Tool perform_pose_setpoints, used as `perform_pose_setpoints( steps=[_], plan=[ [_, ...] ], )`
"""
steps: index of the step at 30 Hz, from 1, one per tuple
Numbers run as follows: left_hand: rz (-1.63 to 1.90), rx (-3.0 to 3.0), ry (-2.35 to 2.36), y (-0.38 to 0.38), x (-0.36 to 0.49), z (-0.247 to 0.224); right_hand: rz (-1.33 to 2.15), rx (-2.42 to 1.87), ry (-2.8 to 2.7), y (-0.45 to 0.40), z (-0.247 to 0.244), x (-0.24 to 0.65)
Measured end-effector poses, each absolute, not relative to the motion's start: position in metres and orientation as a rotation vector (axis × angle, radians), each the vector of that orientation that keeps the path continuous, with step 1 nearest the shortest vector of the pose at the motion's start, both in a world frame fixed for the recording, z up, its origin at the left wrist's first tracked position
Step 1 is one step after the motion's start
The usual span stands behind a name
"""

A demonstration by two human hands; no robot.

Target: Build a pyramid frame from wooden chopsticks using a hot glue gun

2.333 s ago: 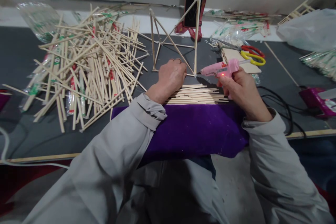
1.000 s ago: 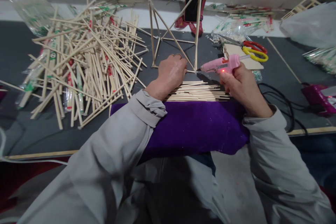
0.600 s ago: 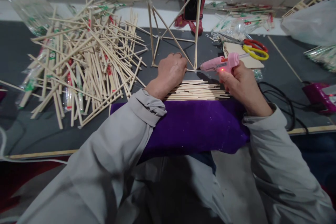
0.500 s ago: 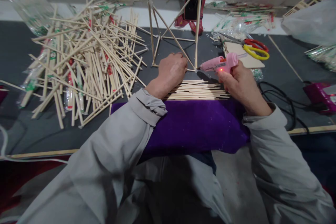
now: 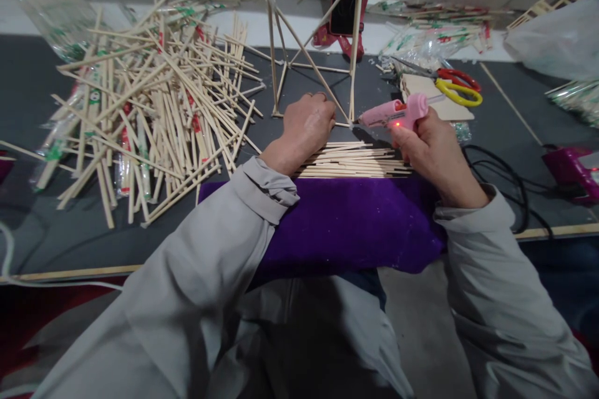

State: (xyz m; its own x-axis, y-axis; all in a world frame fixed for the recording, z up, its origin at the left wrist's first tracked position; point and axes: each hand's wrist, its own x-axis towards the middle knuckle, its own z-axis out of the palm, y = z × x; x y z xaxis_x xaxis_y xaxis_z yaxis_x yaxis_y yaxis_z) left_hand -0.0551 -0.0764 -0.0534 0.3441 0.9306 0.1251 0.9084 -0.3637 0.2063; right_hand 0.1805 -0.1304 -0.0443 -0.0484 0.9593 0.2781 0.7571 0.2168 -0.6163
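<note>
A frame of pale wooden chopsticks (image 5: 311, 67) stands on the dark table, its sticks joined at the corners. My left hand (image 5: 309, 121) is closed over the front bottom stick of this frame; its fingertips are hidden beneath the hand. In my right hand (image 5: 425, 146) is a pink hot glue gun (image 5: 393, 112) with a lit red light and a clear glue stick out of its back. The gun's nozzle meets the frame's front right bottom corner, where a whitish blob shows. Just in front of both hands lies a row of loose chopsticks (image 5: 355, 162).
A large heap of chopsticks (image 5: 154, 100), some in wrappers, covers the left. Scissors with red and yellow handles (image 5: 458, 93) lie on cardboard at right. Behind the frame leans a phone (image 5: 349, 3). Purple cloth (image 5: 346, 224) hangs over the front edge; black cable (image 5: 519, 193) curls at right.
The view has shifted very slightly. Both hands, the glue gun and the frame keep the same places relative to each other.
</note>
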Motion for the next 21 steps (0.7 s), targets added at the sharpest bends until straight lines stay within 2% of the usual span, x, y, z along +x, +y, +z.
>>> perform_pose_setpoints(
  steps=[21],
  plan=[
    [0.313, 2.497, 1.743, -0.0781, -0.0542, -0.052, 0.485, -1.588, -1.792, -0.13, -0.0493, 0.1866]
  ],
)
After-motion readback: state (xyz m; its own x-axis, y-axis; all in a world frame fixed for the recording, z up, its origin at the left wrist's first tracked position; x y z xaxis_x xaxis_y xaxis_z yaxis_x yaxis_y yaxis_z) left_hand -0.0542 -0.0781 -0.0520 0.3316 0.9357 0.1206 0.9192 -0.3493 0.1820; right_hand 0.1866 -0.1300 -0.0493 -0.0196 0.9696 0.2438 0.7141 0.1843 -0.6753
